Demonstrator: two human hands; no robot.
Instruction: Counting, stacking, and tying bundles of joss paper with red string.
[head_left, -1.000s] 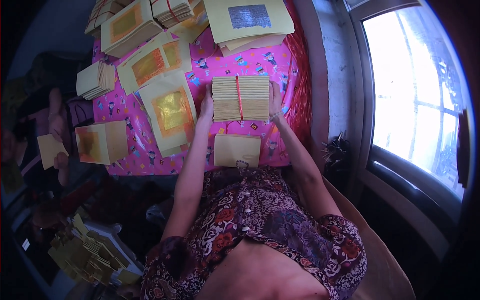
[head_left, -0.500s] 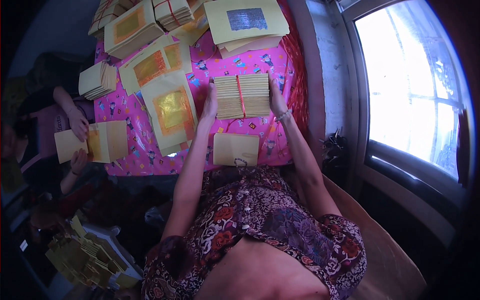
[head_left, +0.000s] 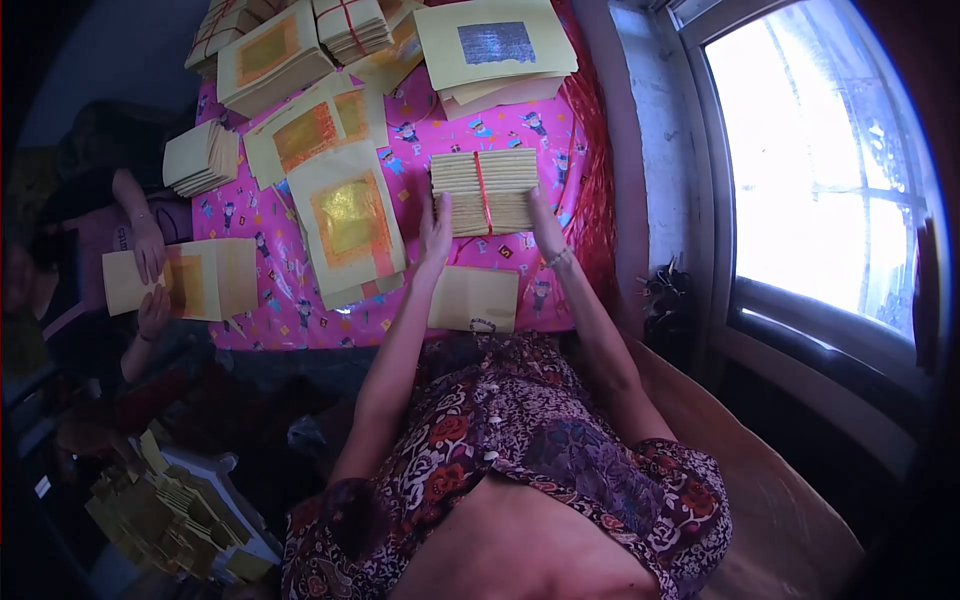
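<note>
Just one tied paper bundle (head_left: 485, 191) between two hands.

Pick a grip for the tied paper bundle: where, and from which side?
Take the bundle by its two short ends, left hand and right hand coming from the near edge. A red tie crosses the middle, so the ends are free and the stack should stay square.

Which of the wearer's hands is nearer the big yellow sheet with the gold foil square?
Left. The left hand rests on the tied paper bundle's left edge, beside the gold-foil sheet; the right hand grips the bundle's far right side.
</note>
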